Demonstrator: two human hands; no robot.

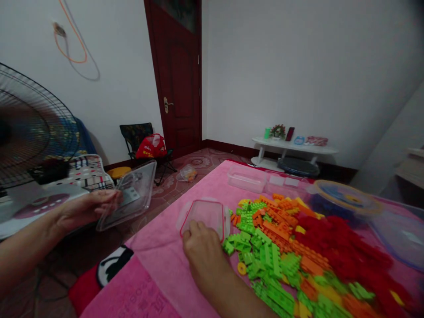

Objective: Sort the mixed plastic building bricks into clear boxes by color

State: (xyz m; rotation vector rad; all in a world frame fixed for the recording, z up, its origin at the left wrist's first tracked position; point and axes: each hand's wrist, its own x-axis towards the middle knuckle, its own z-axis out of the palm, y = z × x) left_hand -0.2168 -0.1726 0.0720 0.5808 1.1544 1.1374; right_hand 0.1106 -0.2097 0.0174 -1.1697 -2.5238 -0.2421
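Off the table's left edge, my left hand (107,201) grips a clear rectangular plastic container (142,191) by its near side, tilted in the air. My right hand (200,240) rests with curled fingers at the near edge of a clear lid with a red seal (206,210), which lies on the pink cloth (172,269); its fingertips are partly hidden. Just right of it spreads a pile of building bricks: green bricks (270,254), orange bricks (278,223) and blurred red bricks (344,247), with some yellow ones among them.
Clear plastic boxes (247,179) stand at the table's far edge. A round tub with a yellow-rimmed lid (346,196) and a blue-rimmed clear lid (402,236) are at the right. A running fan (29,128) stands left. Beyond are a folding chair with a red bag (151,146) and a low white shelf (294,145).
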